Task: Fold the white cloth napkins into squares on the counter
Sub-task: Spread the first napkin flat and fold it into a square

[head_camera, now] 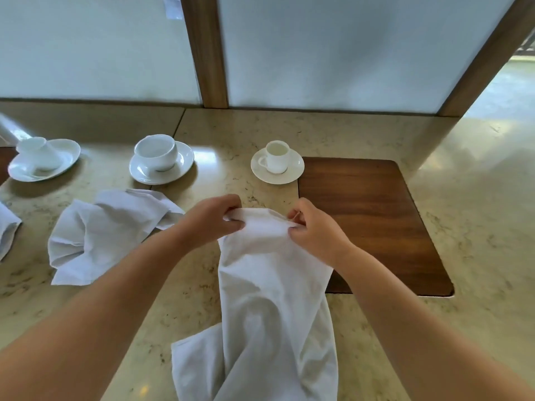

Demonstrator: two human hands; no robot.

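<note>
Nearest the camera, a white cloth napkin [269, 308] hangs unfolded from a person's two hands over a pale stone surface [173, 299], its lower end trailing toward the near edge of that surface. Both hands pinch the napkin's top edge: the left hand [212, 219] has fingers and thumb curled around one bunched corner, and the right hand [314, 227] nips the cloth beside it, the two hands close together with only a short span of fabric between them. No crease shows in the held napkin, so its folding appears barely begun. Left of the held napkin, a second napkin [107, 235] lies crumpled and loose on the surface, and the corner of a third cloth [7, 230] shows farther left at the frame's edge; neither looks squared. No finished square is visible, so most of the job seems still ahead. Right of the held napkin, a dark wooden inset [373, 215] sits in the stone. Beyond the napkin stand a small cup on a saucer [277, 162], a wider cup and saucer [160, 159] and, farthest left, a tipped cup on a plate [43, 157].
</note>
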